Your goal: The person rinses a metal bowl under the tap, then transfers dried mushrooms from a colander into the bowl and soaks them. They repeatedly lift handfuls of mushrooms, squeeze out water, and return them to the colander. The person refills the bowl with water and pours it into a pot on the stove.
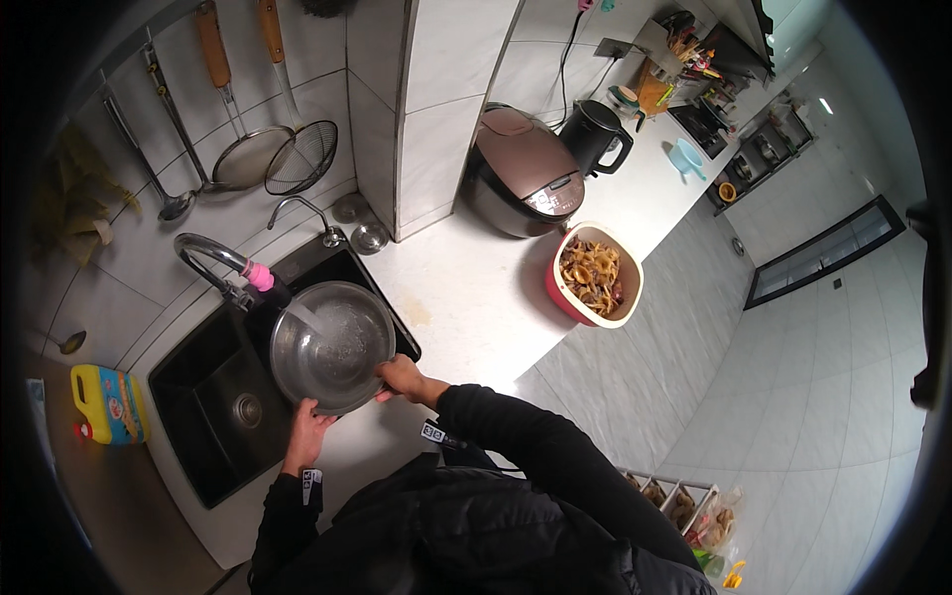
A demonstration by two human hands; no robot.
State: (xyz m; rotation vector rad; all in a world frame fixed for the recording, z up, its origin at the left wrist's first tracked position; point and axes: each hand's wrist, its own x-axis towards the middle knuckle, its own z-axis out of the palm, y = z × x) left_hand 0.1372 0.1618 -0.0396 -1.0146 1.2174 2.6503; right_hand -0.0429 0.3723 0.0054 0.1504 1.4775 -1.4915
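A round stainless steel basin (297,364) is held over the right part of the black sink (201,454). Water runs into it from a chrome faucet (212,242) with a pink band near its dark outlet. My left hand (307,431) grips the basin's near rim. On the rim's right side, my right hand (405,379) has hold with the thumb on top. Clear water with ripples covers the basin's bottom. The undersides of both hands' grips are hidden.
A red and white tub (559,286) of soaked mushroom-like food stands at the counter's edge. Behind it are a rice cooker (520,171) and a black electric kettle (591,137). A yellow jug (111,405) stands left of the sink. Ladles and strainers (301,158) hang on the tiled wall.
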